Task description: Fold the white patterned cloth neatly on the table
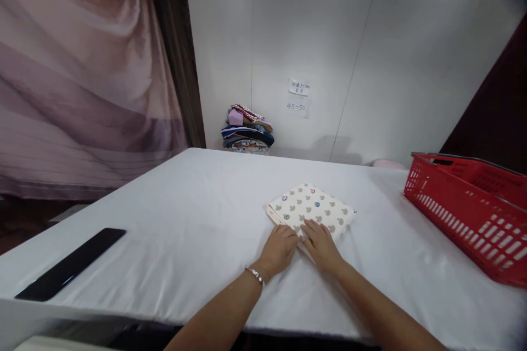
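Observation:
A folded cream cloth (pixel 315 205) lies on the white-covered table, turned cornerwise to me. It has a print of small grey mushroom-like shapes, with a few in red, blue and green. My left hand (pixel 280 249), with a silver bracelet at the wrist, is closed on the cloth's near left edge; its fingertips are partly hidden. Just beside it, my right hand (pixel 323 245) rests on the near part of the cloth, fingers stretched over the top. The two hands almost touch at the near corner.
A red plastic basket (pixel 465 214) stands at the table's right side. On the left lies a flat black strip (pixel 72 263). Behind the far edge rises a stack of folded fabrics (pixel 247 130) against the wall. A pink curtain (pixel 82 77) hangs at left.

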`<state>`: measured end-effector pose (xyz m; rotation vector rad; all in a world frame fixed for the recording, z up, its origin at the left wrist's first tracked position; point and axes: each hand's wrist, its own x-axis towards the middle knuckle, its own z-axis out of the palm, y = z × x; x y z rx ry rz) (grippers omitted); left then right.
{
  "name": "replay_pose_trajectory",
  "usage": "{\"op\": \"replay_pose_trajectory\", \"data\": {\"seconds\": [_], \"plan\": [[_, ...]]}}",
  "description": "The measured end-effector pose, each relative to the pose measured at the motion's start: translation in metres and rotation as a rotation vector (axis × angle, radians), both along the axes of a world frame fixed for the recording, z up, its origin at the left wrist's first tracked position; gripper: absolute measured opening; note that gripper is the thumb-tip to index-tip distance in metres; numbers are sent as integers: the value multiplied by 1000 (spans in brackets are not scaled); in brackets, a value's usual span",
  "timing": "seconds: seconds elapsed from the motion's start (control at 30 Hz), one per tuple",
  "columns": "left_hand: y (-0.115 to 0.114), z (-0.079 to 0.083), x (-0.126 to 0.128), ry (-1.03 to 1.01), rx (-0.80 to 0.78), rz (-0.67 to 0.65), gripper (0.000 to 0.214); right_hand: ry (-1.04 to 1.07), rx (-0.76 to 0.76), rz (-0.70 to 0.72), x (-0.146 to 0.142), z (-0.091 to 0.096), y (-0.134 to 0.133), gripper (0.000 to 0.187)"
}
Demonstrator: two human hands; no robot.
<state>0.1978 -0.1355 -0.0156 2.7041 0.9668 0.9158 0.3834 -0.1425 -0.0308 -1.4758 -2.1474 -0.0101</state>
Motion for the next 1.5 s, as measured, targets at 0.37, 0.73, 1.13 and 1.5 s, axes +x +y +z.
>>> {"op": "replay_pose_trajectory", "data": {"seconds": [0.37, 0.73, 1.13, 1.5], "plan": [[43, -10, -9, 69, 50, 241, 40, -40, -53, 1, -13, 31, -23, 12], [56, 14, -11, 170, 75, 204, 25, -165, -57, -107, -25, 32, -16, 16], [49, -6, -24, 116, 86, 228, 25, -77, 79, -13, -22, 12, -24, 16], [63, 5, -29, 123, 125, 262, 30, -62, 189, 9, -25, 6, -25, 15]]}}
